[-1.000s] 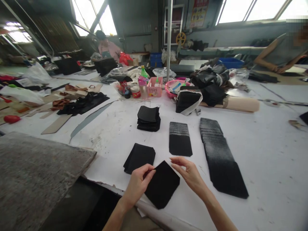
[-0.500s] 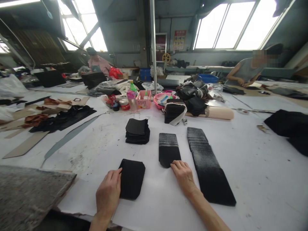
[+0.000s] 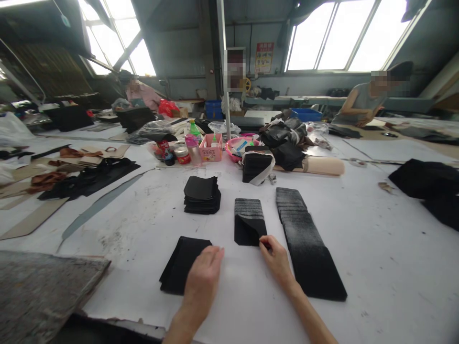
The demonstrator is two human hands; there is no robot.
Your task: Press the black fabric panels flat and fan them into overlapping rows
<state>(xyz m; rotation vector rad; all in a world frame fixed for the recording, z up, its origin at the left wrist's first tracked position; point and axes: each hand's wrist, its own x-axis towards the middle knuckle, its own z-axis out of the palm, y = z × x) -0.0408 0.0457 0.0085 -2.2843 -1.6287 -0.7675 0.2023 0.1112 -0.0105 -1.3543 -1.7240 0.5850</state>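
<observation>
Before me lies a small pile of black cut pieces (image 3: 175,265), fanned a little at its left side. My left hand (image 3: 203,277) is over the pile's right edge, its fingers stretched out and nothing visible in them. With thumb and fingertips, my right hand (image 3: 278,260) pinches the near right corner of a black piece (image 3: 255,227). That piece is bent up and curled on top of a short row of overlapping pieces (image 3: 247,206) with greyish edges. To the right runs a longer overlapping row of black pieces (image 3: 310,239).
Behind the pile stands a neat stack of black pieces (image 3: 202,195). Farther back are a pink box (image 3: 211,149), a bottle, a wrapped black bundle (image 3: 256,165) and a beige roll (image 3: 324,166). A grey slab (image 3: 46,291) lies near left. Two people work at far tables.
My left hand has moved from the near pile's left edge to its right edge, and the pile is now fanned. My right hand has lifted the corner of a black piece.
</observation>
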